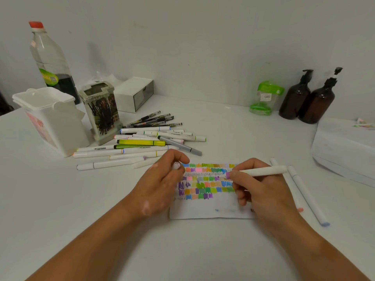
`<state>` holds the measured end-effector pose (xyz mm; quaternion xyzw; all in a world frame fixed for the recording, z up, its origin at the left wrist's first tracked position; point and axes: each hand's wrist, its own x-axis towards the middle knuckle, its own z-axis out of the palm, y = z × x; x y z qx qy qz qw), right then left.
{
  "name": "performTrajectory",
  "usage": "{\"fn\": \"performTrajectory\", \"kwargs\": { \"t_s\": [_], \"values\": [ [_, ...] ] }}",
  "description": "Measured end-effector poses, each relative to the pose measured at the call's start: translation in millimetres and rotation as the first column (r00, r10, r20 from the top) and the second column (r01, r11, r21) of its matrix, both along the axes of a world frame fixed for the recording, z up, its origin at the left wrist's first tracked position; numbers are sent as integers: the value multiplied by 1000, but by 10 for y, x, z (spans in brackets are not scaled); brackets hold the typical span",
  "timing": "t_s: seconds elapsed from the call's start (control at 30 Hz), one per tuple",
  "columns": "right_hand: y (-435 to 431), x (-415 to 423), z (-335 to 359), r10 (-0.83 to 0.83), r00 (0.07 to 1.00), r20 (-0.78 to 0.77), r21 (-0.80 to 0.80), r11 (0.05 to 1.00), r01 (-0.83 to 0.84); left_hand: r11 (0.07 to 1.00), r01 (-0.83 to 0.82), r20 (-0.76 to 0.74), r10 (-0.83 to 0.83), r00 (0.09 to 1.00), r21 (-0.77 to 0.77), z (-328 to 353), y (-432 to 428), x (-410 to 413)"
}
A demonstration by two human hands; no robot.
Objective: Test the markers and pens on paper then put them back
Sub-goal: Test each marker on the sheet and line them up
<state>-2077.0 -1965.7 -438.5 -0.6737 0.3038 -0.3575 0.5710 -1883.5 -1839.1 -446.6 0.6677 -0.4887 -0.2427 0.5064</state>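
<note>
The left hand (pixel 162 183) rests on the paper's left edge, pinching a small white cap (pixel 176 165). The right hand (pixel 255 189) grips a white marker (pixel 261 171), its purple tip touching the paper (pixel 211 211), which is crowded with rows of coloured swatches and thin scribbles. Two markers (pixel 304 193) lie just right of the sheet; a loose pile of markers and pens (pixel 142 147) lies behind it. Beside the pile stand a white bin (pixel 50 118) and a scribbled holder (pixel 101 110); I cannot tell what is inside either.
</note>
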Motion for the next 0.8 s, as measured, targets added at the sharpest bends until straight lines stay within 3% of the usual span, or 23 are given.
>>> {"fn": "performTrajectory", "kwargs": {
  "t_s": [0.23,0.37,0.5,0.8],
  "values": [
    [7,8,24,93,978,185,169,978,-125,994,98,-47,-101,994,-52,-36,-11,20],
    [23,-4,52,100,975,201,133,983,-129,985,168,70,-169,983,28,-2,7,-32],
    [44,-6,71,147,963,223,103,979,-174,982,182,-16,-181,983,46,47,21,-104],
    [49,-19,66,193,954,231,80,973,-216,980,197,61,-196,979,-11,33,26,-118]
  ]
}}
